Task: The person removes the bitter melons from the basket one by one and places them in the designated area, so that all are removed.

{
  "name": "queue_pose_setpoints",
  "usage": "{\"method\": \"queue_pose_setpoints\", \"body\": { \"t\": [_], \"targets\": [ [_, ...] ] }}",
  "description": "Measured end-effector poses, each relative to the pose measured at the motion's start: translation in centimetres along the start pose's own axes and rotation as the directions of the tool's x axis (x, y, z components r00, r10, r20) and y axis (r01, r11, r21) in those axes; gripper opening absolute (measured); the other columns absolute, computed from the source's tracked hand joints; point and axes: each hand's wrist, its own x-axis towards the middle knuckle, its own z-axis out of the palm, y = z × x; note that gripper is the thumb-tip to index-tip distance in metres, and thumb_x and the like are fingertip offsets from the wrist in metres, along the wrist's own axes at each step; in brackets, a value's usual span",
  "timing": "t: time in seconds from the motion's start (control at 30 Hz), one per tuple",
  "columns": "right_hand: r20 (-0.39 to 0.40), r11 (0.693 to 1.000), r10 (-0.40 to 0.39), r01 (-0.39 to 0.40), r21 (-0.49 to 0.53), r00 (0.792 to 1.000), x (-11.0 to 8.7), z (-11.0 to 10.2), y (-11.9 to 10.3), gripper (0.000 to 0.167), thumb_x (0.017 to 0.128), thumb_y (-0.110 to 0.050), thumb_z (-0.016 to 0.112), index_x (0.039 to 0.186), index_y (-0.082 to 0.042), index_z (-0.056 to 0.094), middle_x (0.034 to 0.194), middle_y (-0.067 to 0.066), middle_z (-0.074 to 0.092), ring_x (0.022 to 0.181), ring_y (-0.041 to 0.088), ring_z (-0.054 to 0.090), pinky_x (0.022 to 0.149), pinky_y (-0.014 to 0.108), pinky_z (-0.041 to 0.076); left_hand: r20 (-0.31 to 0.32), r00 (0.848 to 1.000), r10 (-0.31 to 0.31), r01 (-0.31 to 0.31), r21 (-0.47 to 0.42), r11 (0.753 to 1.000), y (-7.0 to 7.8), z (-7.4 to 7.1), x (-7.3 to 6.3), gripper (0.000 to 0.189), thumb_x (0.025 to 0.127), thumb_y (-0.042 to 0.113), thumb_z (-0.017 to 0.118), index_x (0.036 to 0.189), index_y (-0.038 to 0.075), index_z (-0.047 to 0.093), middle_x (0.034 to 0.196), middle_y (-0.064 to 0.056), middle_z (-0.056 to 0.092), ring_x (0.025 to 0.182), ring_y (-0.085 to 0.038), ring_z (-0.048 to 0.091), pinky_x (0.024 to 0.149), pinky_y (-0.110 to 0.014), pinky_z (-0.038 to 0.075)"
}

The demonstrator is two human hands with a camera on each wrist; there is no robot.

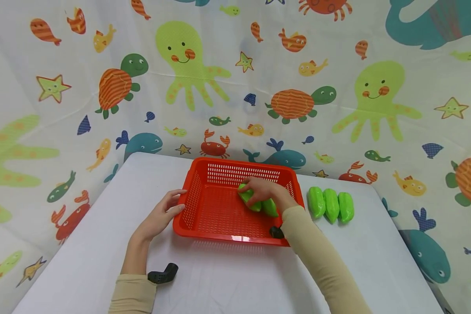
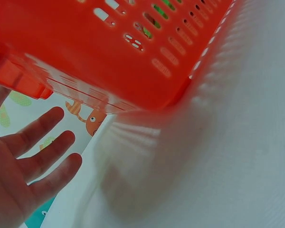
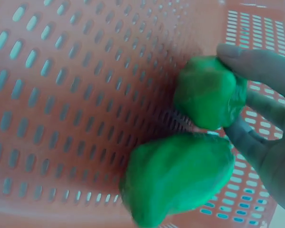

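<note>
A red plastic basket [image 1: 220, 237] with slotted walls stands on the white table. Inside it, towards the right, my right hand [image 1: 261, 189] holds a glossy green star fruit [image 1: 243, 188] between thumb and fingers. In the right wrist view the held star fruit [image 3: 206, 92] is seen end-on, with the fingers [image 3: 256, 61] on its far side. Beside it in the basket lies a second green star fruit [image 3: 178, 173]. At the basket's left rim is my left hand [image 1: 166, 211], fingers spread and extended; in the left wrist view its fingers [image 2: 52, 166] are apart.
To the right of the basket, several green star fruits [image 1: 331, 205] lie in a row on the table [image 1: 216, 279]. Behind hangs a white curtain [image 1: 235, 109] printed with sea animals. Each wrist carries a black device [image 1: 163, 274].
</note>
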Motion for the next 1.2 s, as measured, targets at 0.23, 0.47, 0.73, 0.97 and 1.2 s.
{"method": "queue_pose_setpoints", "body": {
  "t": [0.23, 0.47, 0.73, 0.97, 1.2],
  "targets": [
    [-0.009, 0.999, -0.001, 0.001, 0.032, 1.0, 0.8, 0.2, -0.4, 0.053, 0.086, -0.024, 0.076, 0.136, -0.018, 0.06, 0.15, 0.007, 0.036, 0.131, 0.028, 0.037, 0.109, 0.047, 0.036, 0.008, 1.0, 0.0, 0.0, -0.01, 1.0, 0.0, -0.2, 0.1, 0.052, 0.098, 0.035, 0.058, 0.145, 0.027, 0.038, 0.148, -0.017, 0.038, 0.133, -0.039, 0.038, 0.096, -0.056, 0.047],
    [-0.002, 0.998, -0.003, 0.003, 0.069, 1.0, 1.1, 0.2, 0.1, 0.054, 0.086, -0.025, 0.076, 0.136, -0.018, 0.059, 0.15, 0.009, 0.034, 0.132, 0.029, 0.036, 0.109, 0.049, 0.035, 0.007, 1.0, 0.007, -0.007, -0.012, 1.0, 0.1, 0.0, 0.3, 0.052, 0.097, 0.035, 0.059, 0.144, 0.027, 0.039, 0.147, -0.018, 0.039, 0.132, -0.039, 0.038, 0.095, -0.054, 0.049],
    [0.01, 0.998, -0.004, 0.003, 0.064, 1.0, 1.3, 0.1, 0.4, 0.053, 0.087, -0.026, 0.075, 0.137, -0.019, 0.059, 0.15, 0.008, 0.032, 0.132, 0.029, 0.035, 0.109, 0.05, 0.034, -0.009, 1.0, -0.004, 0.004, -0.002, 1.0, 0.2, 0.3, 0.5, 0.052, 0.097, 0.035, 0.059, 0.144, 0.027, 0.039, 0.147, -0.017, 0.039, 0.133, -0.039, 0.038, 0.096, -0.056, 0.047],
    [0.001, 0.999, -0.015, 0.015, 0.032, 1.0, 1.3, 0.1, 0.2, 0.051, 0.087, -0.025, 0.075, 0.135, -0.018, 0.06, 0.149, 0.009, 0.034, 0.13, 0.029, 0.037, 0.109, 0.049, 0.035, -0.006, 1.0, -0.001, 0.001, 0.001, 1.0, 0.3, 0.2, 0.5, 0.054, 0.098, 0.032, 0.059, 0.146, 0.023, 0.038, 0.147, -0.019, 0.039, 0.133, -0.04, 0.038, 0.096, -0.055, 0.047],
    [-0.009, 1.0, -0.031, 0.031, 0.001, 0.999, 1.3, 0.1, 0.2, 0.049, 0.087, -0.024, 0.075, 0.134, -0.017, 0.062, 0.149, 0.01, 0.036, 0.131, 0.029, 0.038, 0.11, 0.049, 0.034, -0.004, 1.0, 0.005, -0.005, 0.002, 1.0, 0.2, 0.2, 0.5, 0.053, 0.098, 0.032, 0.058, 0.146, 0.022, 0.037, 0.147, -0.02, 0.039, 0.133, -0.04, 0.038, 0.097, -0.057, 0.046]
  ]
}}
